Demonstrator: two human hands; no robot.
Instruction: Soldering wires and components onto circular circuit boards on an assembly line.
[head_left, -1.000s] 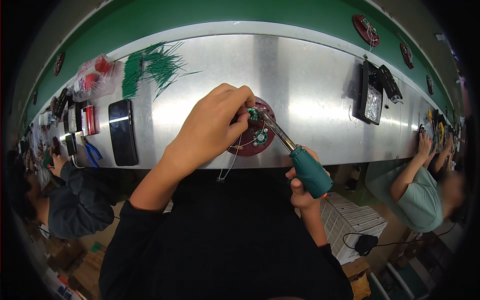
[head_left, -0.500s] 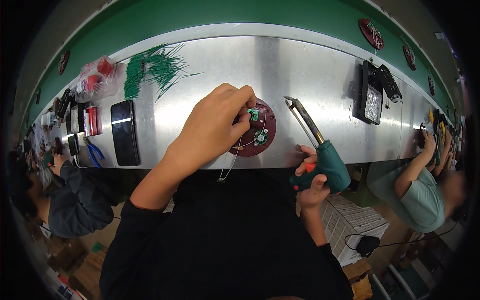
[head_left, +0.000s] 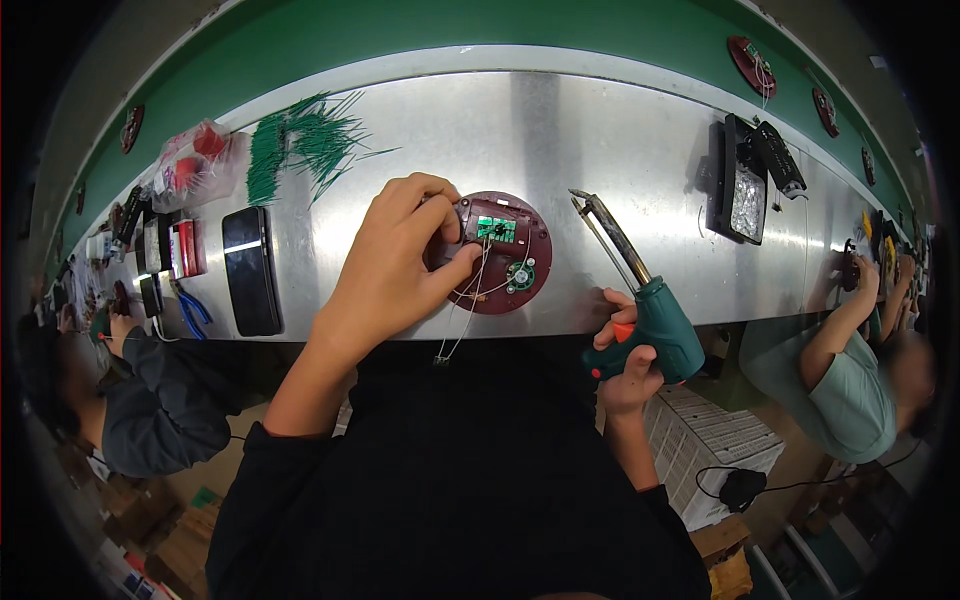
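Worktop (head_left: 640, 130): shiny metal, supporting the work.
Soldering gun (head_left: 668, 325): dark-green, pistol-shaped, tip apart from the round maroon plastic disc (head_left: 538, 235), probably to spare it.
Left hand (head_left: 395, 245): half-open against the disc's left side, apparently steadying it.
Right hand (head_left: 630, 388): curled round the soldering gun's grip.
Disc: near the worktop's front edge.
Circuit board (head_left: 496, 230): small, green, rectangular, on the disc.

Left hand (head_left: 390, 255): withdrawn from green board (head_left: 496, 230) to left edge of maroon disc (head_left: 535, 245); earlier pinch loosened, thumb and forefinger apart. Whether fingertips grip edge, hard to tell. Board now uncovered. Soldering gun (head_left: 668, 330), tip at board a second ago, now drawn clear to right, right hand (head_left: 632, 385) with it.
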